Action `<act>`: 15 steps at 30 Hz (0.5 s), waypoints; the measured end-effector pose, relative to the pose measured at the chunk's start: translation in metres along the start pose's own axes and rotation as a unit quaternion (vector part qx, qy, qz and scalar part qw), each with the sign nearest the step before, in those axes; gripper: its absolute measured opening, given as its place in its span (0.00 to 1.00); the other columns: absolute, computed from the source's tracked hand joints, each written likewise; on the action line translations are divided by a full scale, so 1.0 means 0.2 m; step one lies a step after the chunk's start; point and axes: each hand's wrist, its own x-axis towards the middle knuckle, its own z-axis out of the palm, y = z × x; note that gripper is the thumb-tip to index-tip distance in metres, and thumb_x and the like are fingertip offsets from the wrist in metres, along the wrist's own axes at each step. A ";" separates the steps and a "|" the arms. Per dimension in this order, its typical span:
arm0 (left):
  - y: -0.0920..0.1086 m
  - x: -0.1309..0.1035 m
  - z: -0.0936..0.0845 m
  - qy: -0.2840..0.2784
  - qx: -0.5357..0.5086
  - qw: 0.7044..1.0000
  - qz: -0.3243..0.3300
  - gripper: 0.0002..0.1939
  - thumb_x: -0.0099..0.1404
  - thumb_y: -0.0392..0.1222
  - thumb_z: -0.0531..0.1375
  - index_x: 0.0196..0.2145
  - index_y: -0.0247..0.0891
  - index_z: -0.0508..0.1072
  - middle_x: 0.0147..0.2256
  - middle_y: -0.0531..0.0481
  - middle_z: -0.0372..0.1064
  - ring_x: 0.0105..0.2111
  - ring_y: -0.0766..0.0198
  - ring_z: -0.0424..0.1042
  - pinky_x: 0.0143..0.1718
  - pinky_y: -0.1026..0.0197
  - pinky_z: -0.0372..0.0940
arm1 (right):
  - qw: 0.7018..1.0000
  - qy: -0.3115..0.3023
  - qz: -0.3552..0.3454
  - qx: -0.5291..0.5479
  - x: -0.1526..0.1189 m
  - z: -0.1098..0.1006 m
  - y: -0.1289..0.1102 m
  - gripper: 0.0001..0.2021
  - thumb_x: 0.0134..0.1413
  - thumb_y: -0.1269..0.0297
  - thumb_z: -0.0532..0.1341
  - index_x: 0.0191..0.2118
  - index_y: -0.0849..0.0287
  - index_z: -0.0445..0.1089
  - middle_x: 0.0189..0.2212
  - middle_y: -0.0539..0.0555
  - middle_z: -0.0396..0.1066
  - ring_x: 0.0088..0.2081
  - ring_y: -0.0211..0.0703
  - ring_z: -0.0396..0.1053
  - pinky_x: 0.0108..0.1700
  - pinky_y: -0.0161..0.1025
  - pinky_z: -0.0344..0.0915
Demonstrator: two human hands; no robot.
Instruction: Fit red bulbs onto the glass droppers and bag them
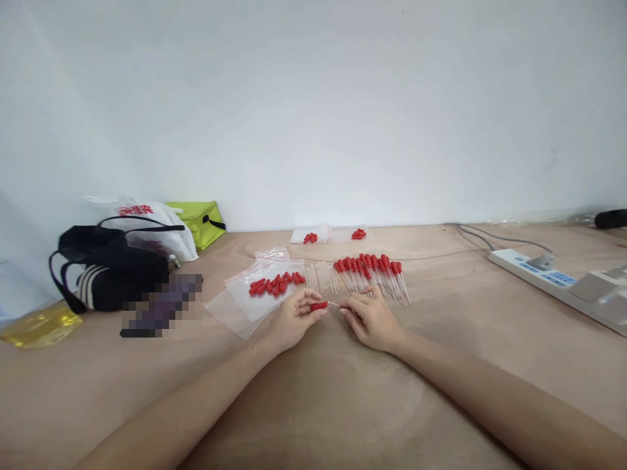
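Note:
Between the thumb and fingers of my left hand (295, 318) is a red rubber bulb (319, 305), lying sideways. My right hand (371, 320) pinches a thin clear dropper tube (334, 304), whose end meets the bulb's open end; how far it goes in I cannot tell. Behind my left hand, loose red bulbs (275, 285) lie on clear zip bags (238, 305). A row of bare clear tubes (321, 277) is laid out just beyond both hands. Beyond my right hand, several droppers with red bulbs (372, 266) are fanned out with their tubes toward me.
Two more bags with red bulbs (310, 238) lie by the wall. A white power strip (553, 281) with plugs and cables is at the right. To the left are a black bag (122, 281), a white plastic bag (166, 235), a green box-shaped bag (196, 222) and a yellow packet (44, 326).

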 end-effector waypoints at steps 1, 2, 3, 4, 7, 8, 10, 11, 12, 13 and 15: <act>0.00 0.00 0.00 -0.003 0.013 1.000 -0.002 0.11 0.51 0.42 0.62 0.32 0.36 0.67 0.33 0.50 0.70 0.35 0.63 0.70 0.40 0.59 0.65 | 1.000 -0.005 -0.002 0.002 0.00 0.00 0.00 0.10 0.56 0.69 0.48 0.34 0.60 0.65 0.27 0.50 0.69 0.28 0.35 0.62 0.42 0.40 0.46; 0.00 0.00 0.00 -0.007 0.024 1.000 -0.003 0.10 0.52 0.43 0.61 0.32 0.36 0.69 0.33 0.49 0.70 0.35 0.62 0.70 0.39 0.60 0.65 | 1.000 -0.011 -0.005 0.005 0.00 0.00 0.01 0.10 0.56 0.69 0.48 0.35 0.60 0.65 0.27 0.50 0.69 0.28 0.35 0.62 0.42 0.40 0.46; 0.00 -0.01 0.00 -0.010 0.033 0.999 -0.003 0.09 0.52 0.43 0.60 0.32 0.36 0.70 0.32 0.49 0.71 0.34 0.62 0.70 0.37 0.60 0.65 | 1.000 -0.017 -0.009 0.008 0.00 0.00 0.01 0.10 0.56 0.69 0.48 0.35 0.59 0.66 0.27 0.51 0.69 0.28 0.35 0.62 0.41 0.40 0.46; 0.00 -0.01 0.00 -0.013 0.041 0.999 -0.004 0.09 0.53 0.43 0.60 0.32 0.37 0.71 0.32 0.49 0.71 0.33 0.63 0.70 0.36 0.60 0.66 | 1.000 -0.022 -0.013 0.012 0.00 0.00 0.01 0.11 0.56 0.69 0.47 0.35 0.59 0.66 0.27 0.51 0.69 0.28 0.35 0.62 0.41 0.39 0.46; 0.01 -0.02 0.00 -0.016 0.063 0.998 0.008 0.08 0.53 0.42 0.59 0.31 0.38 0.73 0.28 0.51 0.71 0.28 0.65 0.69 0.32 0.62 0.66 | 0.999 -0.028 -0.031 0.017 0.01 -0.01 0.03 0.11 0.56 0.70 0.48 0.36 0.58 0.67 0.27 0.50 0.69 0.28 0.35 0.62 0.39 0.39 0.46; 0.02 -0.03 0.00 -0.020 0.073 0.997 0.015 0.08 0.53 0.42 0.59 0.31 0.38 0.73 0.27 0.51 0.71 0.26 0.66 0.68 0.31 0.63 0.65 | 0.999 -0.027 -0.040 0.014 0.01 -0.01 0.03 0.11 0.56 0.70 0.48 0.36 0.58 0.67 0.27 0.50 0.69 0.28 0.35 0.62 0.38 0.39 0.45; 0.02 -0.03 0.00 -0.028 0.091 0.995 0.029 0.07 0.53 0.41 0.58 0.30 0.38 0.74 0.26 0.51 0.70 0.24 0.67 0.67 0.28 0.64 0.64 | 0.998 -0.023 -0.055 -0.002 0.01 -0.01 0.03 0.11 0.55 0.71 0.48 0.36 0.57 0.68 0.27 0.50 0.69 0.28 0.35 0.61 0.37 0.38 0.44; 0.03 -0.04 0.01 -0.030 0.102 0.994 0.034 0.07 0.54 0.41 0.58 0.30 0.38 0.74 0.26 0.51 0.70 0.23 0.67 0.67 0.27 0.65 0.64 | 0.998 -0.022 -0.059 -0.015 0.01 -0.01 0.03 0.11 0.54 0.72 0.49 0.35 0.57 0.68 0.27 0.50 0.69 0.28 0.35 0.61 0.36 0.38 0.44; 0.03 -0.04 0.01 -0.029 0.114 0.992 0.039 0.07 0.54 0.41 0.58 0.30 0.38 0.74 0.26 0.51 0.70 0.23 0.68 0.66 0.26 0.65 0.63 | 0.998 -0.020 -0.061 -0.028 0.01 -0.01 0.03 0.11 0.53 0.73 0.49 0.35 0.57 0.68 0.27 0.50 0.69 0.27 0.35 0.60 0.35 0.38 0.43; 0.03 -0.04 0.01 -0.025 0.129 0.990 0.044 0.07 0.54 0.41 0.57 0.30 0.38 0.74 0.26 0.51 0.70 0.23 0.68 0.66 0.26 0.65 0.63 | 0.997 -0.017 -0.060 -0.039 0.01 -0.01 0.03 0.11 0.52 0.74 0.49 0.34 0.58 0.68 0.27 0.50 0.69 0.26 0.35 0.60 0.34 0.38 0.43; 0.03 -0.04 0.01 -0.017 0.163 0.985 0.060 0.07 0.55 0.41 0.58 0.30 0.38 0.74 0.26 0.51 0.70 0.24 0.67 0.66 0.26 0.65 0.62 | 0.997 -0.011 -0.055 -0.053 0.01 -0.01 0.01 0.12 0.51 0.74 0.49 0.32 0.58 0.69 0.25 0.50 0.68 0.25 0.35 0.59 0.33 0.38 0.42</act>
